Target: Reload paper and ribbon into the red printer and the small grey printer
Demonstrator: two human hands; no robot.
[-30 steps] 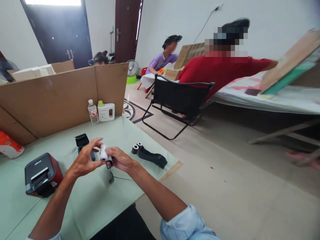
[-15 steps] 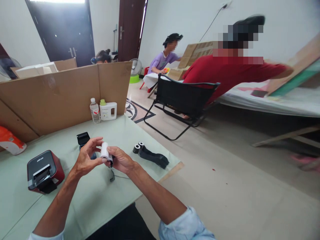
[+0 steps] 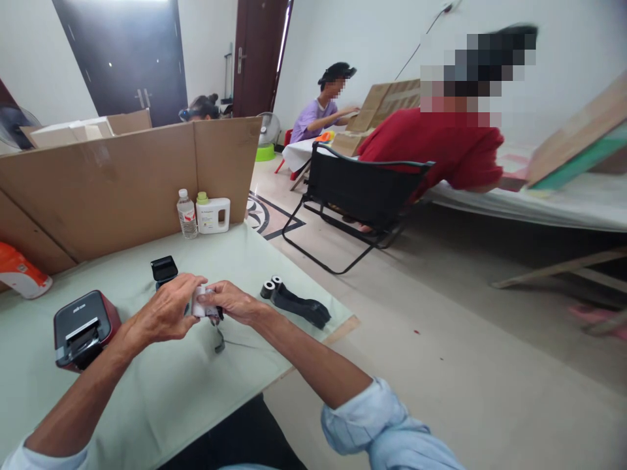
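Note:
Above the green-covered table (image 3: 147,391), both of my hands are at a small white roll (image 3: 198,305). My left hand (image 3: 169,307) curls round its left side, fingers over the top and thumb below. From the right, my right hand (image 3: 230,300) grips it, thumb laid across the front. A dark piece shows under the right fingers, too covered to name. Below them lies a small grey hooked piece (image 3: 220,343). Just behind my left hand is a small black device (image 3: 164,269) with its lid raised. A black and dark-red printer (image 3: 85,326) sits to the left.
Rolls of black ribbon (image 3: 301,308) lie on the right, near the table edge. A water bottle (image 3: 187,215) and white jug (image 3: 213,215) stand against a cardboard screen (image 3: 142,170). Beyond are a black folding chair (image 3: 365,189) and a person in red (image 3: 431,143).
My left hand has closed in around the white roll, covering more of it, and the roll sits slightly further left. The person in red has drawn an outstretched arm back.

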